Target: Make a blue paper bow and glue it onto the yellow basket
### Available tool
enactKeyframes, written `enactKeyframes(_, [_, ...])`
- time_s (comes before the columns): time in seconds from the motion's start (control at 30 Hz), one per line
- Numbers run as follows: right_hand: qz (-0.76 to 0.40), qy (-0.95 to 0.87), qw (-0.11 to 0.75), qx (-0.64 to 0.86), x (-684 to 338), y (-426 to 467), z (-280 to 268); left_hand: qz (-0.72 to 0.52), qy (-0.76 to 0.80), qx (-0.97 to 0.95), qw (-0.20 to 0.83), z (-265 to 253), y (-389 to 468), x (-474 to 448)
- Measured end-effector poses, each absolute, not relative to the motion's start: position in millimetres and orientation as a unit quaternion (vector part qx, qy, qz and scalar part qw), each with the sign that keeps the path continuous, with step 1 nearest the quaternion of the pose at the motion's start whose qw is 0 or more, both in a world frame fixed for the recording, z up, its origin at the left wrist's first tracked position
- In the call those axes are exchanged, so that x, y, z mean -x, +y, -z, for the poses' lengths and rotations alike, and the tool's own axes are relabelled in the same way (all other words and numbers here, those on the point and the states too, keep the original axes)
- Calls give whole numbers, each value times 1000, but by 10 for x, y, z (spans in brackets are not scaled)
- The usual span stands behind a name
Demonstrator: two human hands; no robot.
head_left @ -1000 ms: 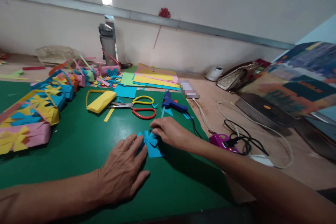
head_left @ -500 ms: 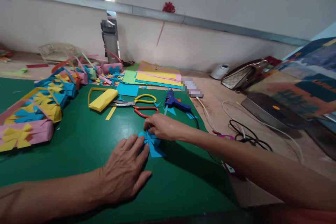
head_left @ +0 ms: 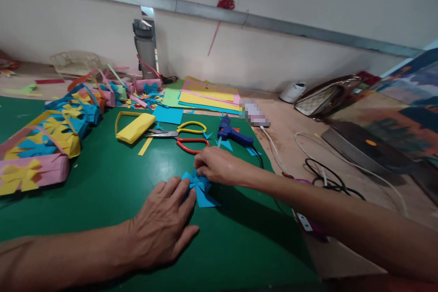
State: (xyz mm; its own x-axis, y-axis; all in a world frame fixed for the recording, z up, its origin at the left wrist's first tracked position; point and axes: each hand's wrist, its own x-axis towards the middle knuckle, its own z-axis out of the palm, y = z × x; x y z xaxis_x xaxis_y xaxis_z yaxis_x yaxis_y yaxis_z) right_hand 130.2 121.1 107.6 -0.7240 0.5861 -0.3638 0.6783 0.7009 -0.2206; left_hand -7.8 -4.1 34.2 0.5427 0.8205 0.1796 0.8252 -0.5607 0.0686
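Observation:
A blue paper bow [head_left: 204, 191] lies on the green table mat, its two tails pointing down and right. My left hand [head_left: 167, 223] rests flat, thumb apart, with its fingertips on the bow's left edge. Above the bow, my right hand [head_left: 219, 166] has its fingers pinched together at the bow's upper loop; the fingertips are partly hidden. Just beyond are scissors [head_left: 193, 134] with one yellow and one red handle, and a blue glue gun [head_left: 234, 132]. To their left sits a small yellow paper basket [head_left: 137, 127] with a handle.
Finished-looking paper baskets with bows [head_left: 37, 169] line the left side. Coloured paper sheets [head_left: 208, 98], scraps and a grey bottle [head_left: 145, 50] stand at the back. On the right are a phone [head_left: 256, 114], cables, a power strip [head_left: 304, 222] and a handbag [head_left: 325, 96].
The view has shifted slightly, so most things sit a little further right. Both hands keep nearly the same pose at the bow.

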Motion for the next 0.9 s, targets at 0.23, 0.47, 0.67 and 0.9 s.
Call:
enactKeyframes(0.23, [113,917,92,-372,-1374,1012,-959,93,-465,881,-6,-332,-37,92])
enactKeyframes(0.47, [58,939,-1,-339,-1509,871,-801,86,-469,879,-4,-320,-39,95])
enactKeyframes(0.67, [-13,952,-57,-299,-1556,820,-704,84,-470,879,-6,-321,-27,90])
enactKeyframes(0.9, [-51,958,-57,-276,-1549,789,-659,93,-467,879,-5,-318,-30,92])
